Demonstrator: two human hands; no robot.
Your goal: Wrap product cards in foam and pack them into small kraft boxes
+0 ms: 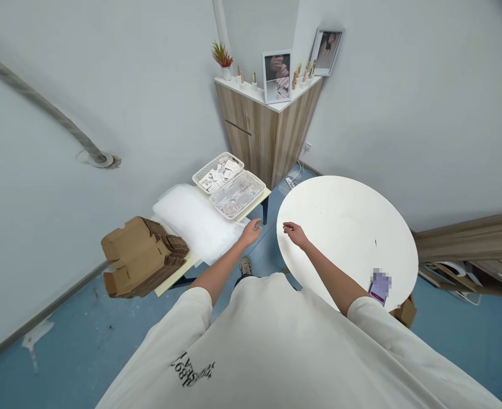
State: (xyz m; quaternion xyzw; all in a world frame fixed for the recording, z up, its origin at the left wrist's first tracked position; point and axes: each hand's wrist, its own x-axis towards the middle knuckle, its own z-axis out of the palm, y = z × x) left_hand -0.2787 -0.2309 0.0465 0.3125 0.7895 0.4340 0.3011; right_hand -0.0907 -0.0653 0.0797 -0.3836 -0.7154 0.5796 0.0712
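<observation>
My left hand (251,231) reaches forward with its fingers loosely apart and nothing in it, just off the near edge of the white foam sheets (193,218) on the low table (172,279). My right hand (293,232) hovers over the left edge of the round white table (348,227), fingers slightly curled, holding nothing. Beyond the left hand stand a clear plastic tray (237,195) of small items and a white basket (217,172) of small packets.
A stack of flat brown cardboard boxes (142,255) sits on the low table's left end. A wooden corner cabinet (266,128) with picture frames, bottles and a plant stands behind. A phone (379,289) lies on the round table's near edge. Boards lean at the right.
</observation>
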